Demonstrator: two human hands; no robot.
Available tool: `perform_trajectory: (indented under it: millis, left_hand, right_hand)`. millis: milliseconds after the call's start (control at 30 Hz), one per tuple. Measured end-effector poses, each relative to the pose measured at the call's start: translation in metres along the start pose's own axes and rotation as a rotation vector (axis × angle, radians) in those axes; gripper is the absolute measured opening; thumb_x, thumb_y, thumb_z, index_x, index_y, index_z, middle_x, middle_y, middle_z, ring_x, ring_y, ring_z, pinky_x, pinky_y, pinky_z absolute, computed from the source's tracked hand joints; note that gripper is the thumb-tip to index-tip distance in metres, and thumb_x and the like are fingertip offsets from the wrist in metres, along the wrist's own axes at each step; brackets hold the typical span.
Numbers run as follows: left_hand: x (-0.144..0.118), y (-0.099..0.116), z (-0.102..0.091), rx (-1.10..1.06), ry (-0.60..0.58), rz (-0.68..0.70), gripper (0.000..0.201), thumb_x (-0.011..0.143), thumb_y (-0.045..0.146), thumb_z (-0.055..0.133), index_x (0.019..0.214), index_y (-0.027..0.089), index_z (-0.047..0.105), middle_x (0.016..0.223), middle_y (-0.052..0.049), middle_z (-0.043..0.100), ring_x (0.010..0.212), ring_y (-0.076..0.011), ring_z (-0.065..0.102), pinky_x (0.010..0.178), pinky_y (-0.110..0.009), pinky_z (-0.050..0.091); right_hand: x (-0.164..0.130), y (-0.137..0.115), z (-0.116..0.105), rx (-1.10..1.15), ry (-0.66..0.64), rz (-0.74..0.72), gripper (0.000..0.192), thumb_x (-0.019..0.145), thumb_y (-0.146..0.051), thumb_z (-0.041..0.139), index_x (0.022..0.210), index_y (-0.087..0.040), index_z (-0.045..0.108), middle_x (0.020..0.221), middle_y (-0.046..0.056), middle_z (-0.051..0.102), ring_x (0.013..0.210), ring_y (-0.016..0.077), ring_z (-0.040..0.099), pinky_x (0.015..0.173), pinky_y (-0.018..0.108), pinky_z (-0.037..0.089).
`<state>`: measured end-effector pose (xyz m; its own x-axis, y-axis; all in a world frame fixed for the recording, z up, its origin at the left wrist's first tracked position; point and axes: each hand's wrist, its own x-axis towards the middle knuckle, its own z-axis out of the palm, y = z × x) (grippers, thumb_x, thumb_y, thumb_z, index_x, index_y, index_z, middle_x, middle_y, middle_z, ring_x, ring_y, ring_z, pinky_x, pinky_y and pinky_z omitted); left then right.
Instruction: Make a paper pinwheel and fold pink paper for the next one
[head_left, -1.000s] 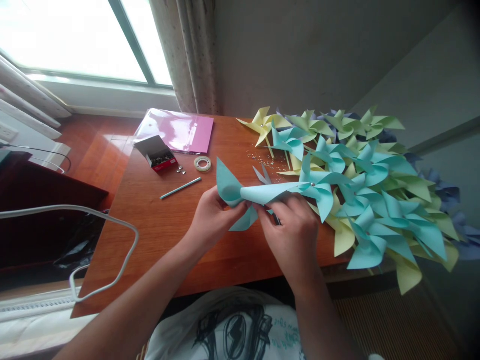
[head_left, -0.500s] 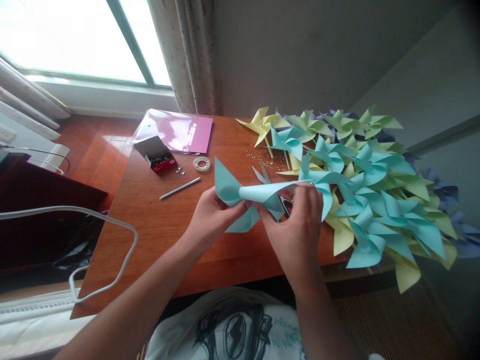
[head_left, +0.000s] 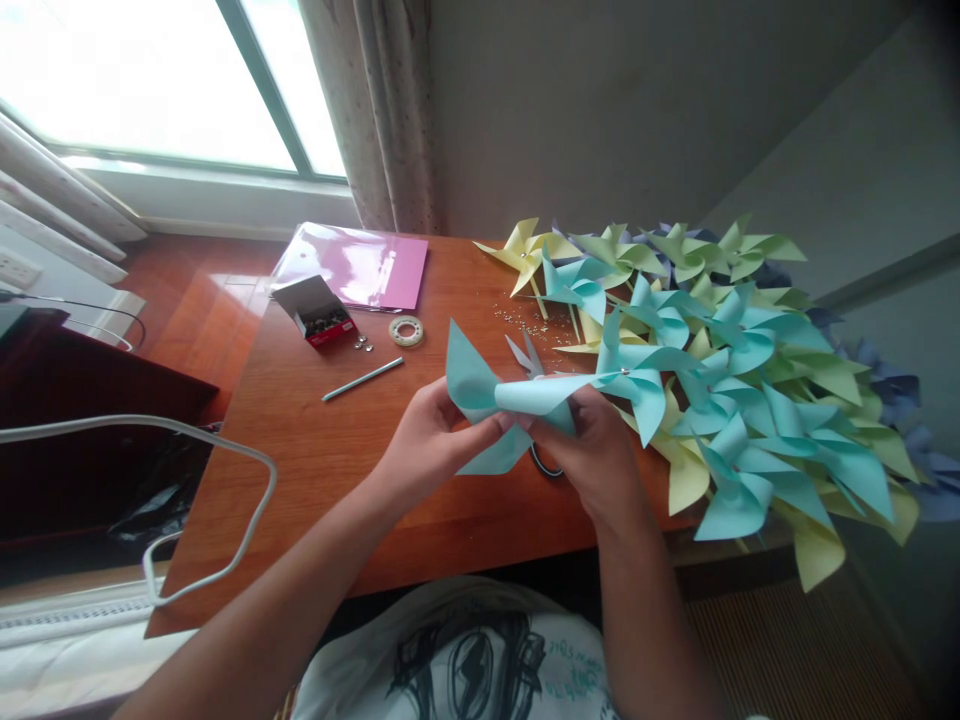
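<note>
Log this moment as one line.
left hand: grips folded light-blue paper pinwheel | right hand: pinches its centre | grey scissors: beneath, on wooden table

Both arms come in from the bottom edge and angle up toward each other, forearms bare, so the hands meet in the middle. Left hand [head_left: 429, 447] is curled, back of the hand facing up, thumb and fingertips pinched together at its right side. Right hand [head_left: 592, 452] sits just beside it, knuckles up, fingers bent down and inward, also pinching. The two sets of fingertips are nearly touching. Wrists are fairly straight.
</note>
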<state>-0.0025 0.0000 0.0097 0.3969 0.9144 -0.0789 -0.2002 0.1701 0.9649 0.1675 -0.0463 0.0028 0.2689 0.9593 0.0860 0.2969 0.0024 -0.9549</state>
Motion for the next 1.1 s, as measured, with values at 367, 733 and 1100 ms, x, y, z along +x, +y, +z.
perform_trajectory:
  millis: [367,733,1100]
  left_hand:
    - [-0.003,0.007,-0.003,0.399,-0.135,0.480,0.006,0.085,0.018,0.071,0.090,0.019,0.074,0.086,-0.008,0.076,0.077,-0.0205,0.070,0.073,-0.032,0.057]
    - [-0.010,0.004,-0.016,0.590,-0.238,0.885,0.019,0.090,0.024,0.070,0.109,0.022,0.073,0.096,-0.009,0.080,0.088,-0.0250,0.070,0.085,-0.041,0.056]
    - [-0.007,0.009,-0.006,0.482,-0.212,0.821,0.027,0.080,0.009,0.075,0.104,0.020,0.072,0.091,-0.010,0.078,0.083,-0.0226,0.069,0.079,-0.036,0.058]
  right_hand:
    - [-0.007,-0.017,-0.018,-0.165,-0.086,-0.509,0.007,0.090,-0.019,0.065,0.089,-0.023,0.071,0.088,0.005,0.074,0.082,0.0220,0.071,0.076,0.036,0.059]
    - [-0.019,-0.025,-0.032,-0.221,-0.075,-0.804,0.027,0.094,-0.013,0.057,0.115,-0.023,0.072,0.097,0.007,0.077,0.095,0.0252,0.072,0.080,0.044,0.062]
    - [-0.014,-0.019,-0.024,-0.110,-0.068,-0.713,0.021,0.094,-0.013,0.059,0.104,-0.023,0.074,0.089,0.006,0.076,0.088,0.0235,0.072,0.078,0.041,0.061]
